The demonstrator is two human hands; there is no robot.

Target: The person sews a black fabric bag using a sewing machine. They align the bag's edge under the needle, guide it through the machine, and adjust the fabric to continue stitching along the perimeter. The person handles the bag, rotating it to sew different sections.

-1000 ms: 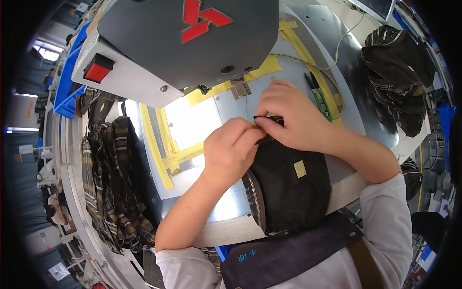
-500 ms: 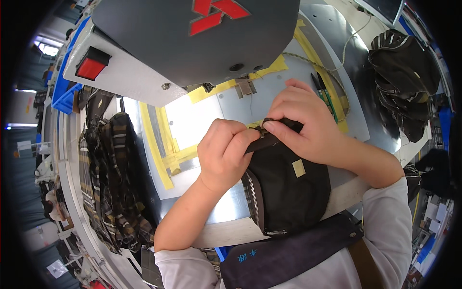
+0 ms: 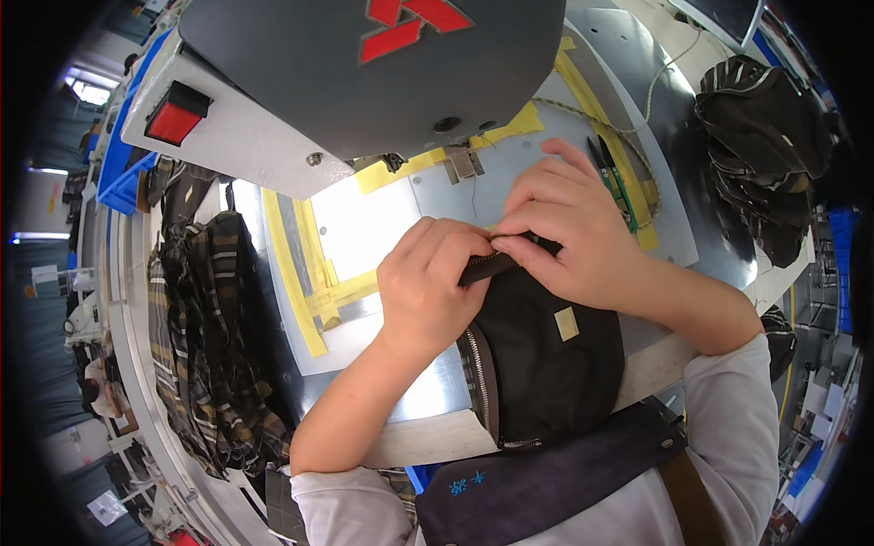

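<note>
A dark fabric bag [image 3: 546, 373] with a metal zipper [image 3: 482, 382] curving down its left side lies at the near edge of the work plate. On its front sits a small cream patch [image 3: 566, 324]. Both hands pinch the bag's upper edge, a dark folded band. My left hand [image 3: 426, 278] is closed on the band's left part, fingers curled over it. My right hand [image 3: 574, 232] grips it just to the right, thumb and index finger pressed together close to the left fingertips. The curled fingers hide part of the edge.
A grey sewing machine head [image 3: 373, 73] with a red switch [image 3: 177, 114] overhangs the plate. Green-handled thread snips [image 3: 617, 182] lie right of my right hand. Plaid and dark cloth pieces [image 3: 214, 337] are heaped at left, more dark bags [image 3: 760, 155] at right. Yellow tape [image 3: 296, 273] borders the plate.
My fingertips have shifted slightly left along the bag's edge and moved closer together. The bag's body has stayed nearly in place.
</note>
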